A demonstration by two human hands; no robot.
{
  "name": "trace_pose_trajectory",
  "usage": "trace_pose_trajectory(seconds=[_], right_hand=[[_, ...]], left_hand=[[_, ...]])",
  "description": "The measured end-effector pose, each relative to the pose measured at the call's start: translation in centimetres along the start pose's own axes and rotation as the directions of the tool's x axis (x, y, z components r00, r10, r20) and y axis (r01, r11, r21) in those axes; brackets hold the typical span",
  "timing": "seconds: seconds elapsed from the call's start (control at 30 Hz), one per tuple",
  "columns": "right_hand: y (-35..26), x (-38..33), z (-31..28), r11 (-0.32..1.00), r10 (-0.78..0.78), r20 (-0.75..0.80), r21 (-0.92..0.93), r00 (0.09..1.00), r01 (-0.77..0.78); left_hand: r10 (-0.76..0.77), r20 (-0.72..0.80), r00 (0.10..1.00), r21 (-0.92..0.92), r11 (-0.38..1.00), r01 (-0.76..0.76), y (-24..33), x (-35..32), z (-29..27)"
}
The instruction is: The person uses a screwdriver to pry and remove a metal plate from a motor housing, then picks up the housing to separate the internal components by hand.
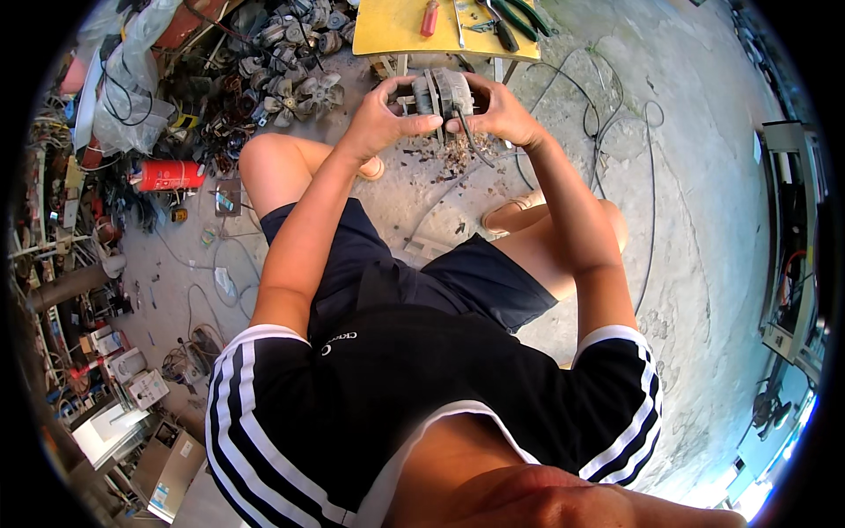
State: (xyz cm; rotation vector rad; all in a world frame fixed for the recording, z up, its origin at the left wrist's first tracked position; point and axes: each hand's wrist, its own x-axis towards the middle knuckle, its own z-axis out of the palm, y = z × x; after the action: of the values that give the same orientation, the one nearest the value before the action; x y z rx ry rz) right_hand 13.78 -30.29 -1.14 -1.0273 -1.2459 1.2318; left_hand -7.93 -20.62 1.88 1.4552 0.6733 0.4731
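Between my two hands is a grey electric motor (pixel 451 88) with a ribbed metal body and a dark cable hanging from it. My left hand (pixel 392 119) grips its left side, the thumb laid across the front. On the right side my right hand (pixel 500 113) holds it the same way, its thumb tip close to the left one. The motor is in the air in front of a low yellow table (pixel 387 31), above bits of debris (pixel 453 154) on the floor. The fingers behind the motor are hidden.
On the table lie a red-handled tool (pixel 429 18), a screwdriver (pixel 459 25) and green-handled pliers (pixel 526 16). A heap of old motors (pixel 299 53) fills the far left. A red cylinder (pixel 172 175) lies at left; black cables (pixel 598 132) loop across the concrete floor at right.
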Motion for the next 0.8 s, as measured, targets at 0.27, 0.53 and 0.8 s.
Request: trace_pose_trajectory(seconds=[0.27,0.53,0.8], right_hand=[[-0.8,-0.3,-0.1,0.998,0.051,0.001,-0.047,0.999,-0.05],[-0.6,-0.2,-0.7,0.999,0.03,-0.006,-0.044,1.0,-0.031],[-1.2,-0.5,-4.0,1.0,0.011,-0.129,-0.01,0.992,-0.012]], left_hand=[[-0.028,-0.021,0.999,0.048,0.998,0.029,0.2,0.0,0.3],[-0.025,-0.027,0.999,0.022,0.999,0.026,-0.2,0.4,0.1],[-0.084,-0.082,0.993,-0.146,0.987,0.071,-2.3,-0.4,-3.5]])
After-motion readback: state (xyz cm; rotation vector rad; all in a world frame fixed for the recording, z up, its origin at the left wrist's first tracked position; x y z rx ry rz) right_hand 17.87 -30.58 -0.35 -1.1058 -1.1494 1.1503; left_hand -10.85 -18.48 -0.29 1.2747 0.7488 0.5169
